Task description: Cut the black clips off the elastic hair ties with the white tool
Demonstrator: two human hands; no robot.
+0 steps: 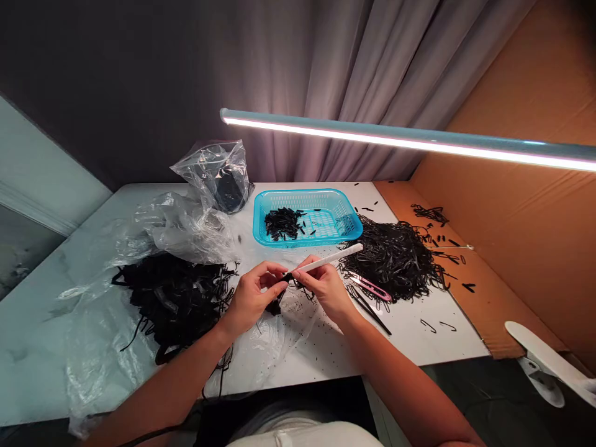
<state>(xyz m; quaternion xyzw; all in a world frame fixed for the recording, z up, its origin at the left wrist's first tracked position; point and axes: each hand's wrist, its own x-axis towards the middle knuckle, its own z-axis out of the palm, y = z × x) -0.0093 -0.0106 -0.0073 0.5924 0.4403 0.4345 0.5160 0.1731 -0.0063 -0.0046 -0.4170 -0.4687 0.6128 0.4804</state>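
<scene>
My left hand (259, 288) pinches a small black fabric piece (275, 304), its thumb and forefinger closed on one end while the rest hangs below. In my right hand (326, 287) is a slim white stick-shaped tool (333, 256), slanting up to the right; its tip meets the black piece between the two hands. A dark loop of cord (302, 288) shows under my right fingers. To the left lies a heap of black fabric pieces and cords (181, 304). On the right is a large tangled pile of black cord loops (395, 257).
Behind the hands stands a blue plastic basket (261, 217) with small black pieces inside. Clear plastic bags (177, 220) spread over the left side. A pink cutter (370, 287) and black tweezers (372, 310) lie at right. A lit tube lamp (395, 139) hangs above the table.
</scene>
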